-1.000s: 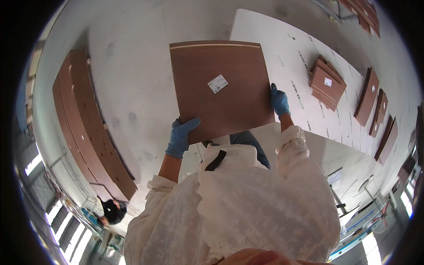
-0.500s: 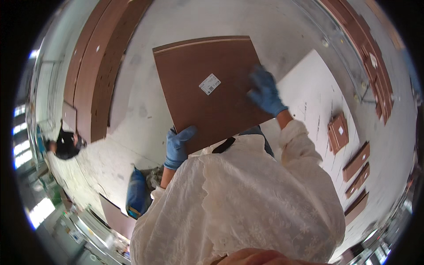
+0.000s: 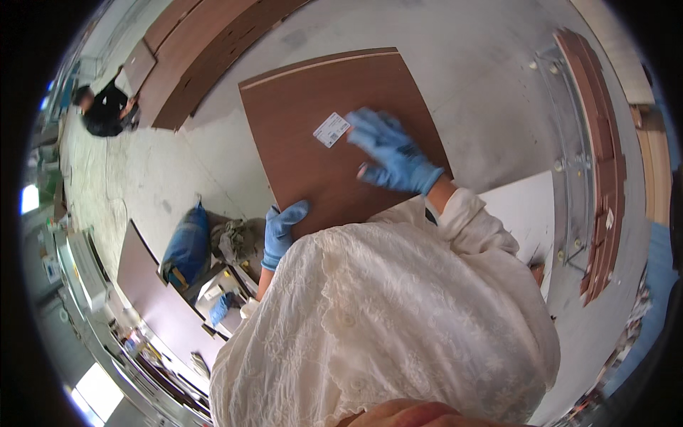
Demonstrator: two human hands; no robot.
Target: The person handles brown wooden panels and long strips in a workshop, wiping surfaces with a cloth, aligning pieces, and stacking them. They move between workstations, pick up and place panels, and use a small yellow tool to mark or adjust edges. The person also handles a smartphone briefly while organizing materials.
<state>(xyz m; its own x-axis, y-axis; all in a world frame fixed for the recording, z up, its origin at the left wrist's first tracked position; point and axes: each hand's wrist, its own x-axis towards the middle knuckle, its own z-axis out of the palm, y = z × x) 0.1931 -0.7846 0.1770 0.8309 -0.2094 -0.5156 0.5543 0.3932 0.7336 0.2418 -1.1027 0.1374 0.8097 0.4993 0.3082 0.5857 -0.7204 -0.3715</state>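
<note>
In front of me is a flat brown wood panel [image 3: 313, 171], tilted, its lower edge close to my shirt. A white printed label [image 3: 331, 130] sits near its middle. My left hand [image 3: 282, 231], in a blue glove, grips the panel's lower left corner, thumb on the face; the other fingers are hidden behind the board. My right hand [image 3: 391, 151], gloved in blue too, lies over the panel's right half with fingers stretched out beside the label. It is slightly blurred, and whether it touches the surface I cannot tell.
Long stacks of brown boards [image 3: 206, 67] stand at the far left, where another person [image 3: 107, 107] in dark clothes handles a panel. On the right, a wheeled metal rack [image 3: 565, 156] stands beside brown boards [image 3: 601, 164]. A blue sack [image 3: 186, 245] rests at my left.
My right hand has moved left across the panel, up to the label. My left hand keeps its grip on the corner. The surroundings have shifted as my view turned.
</note>
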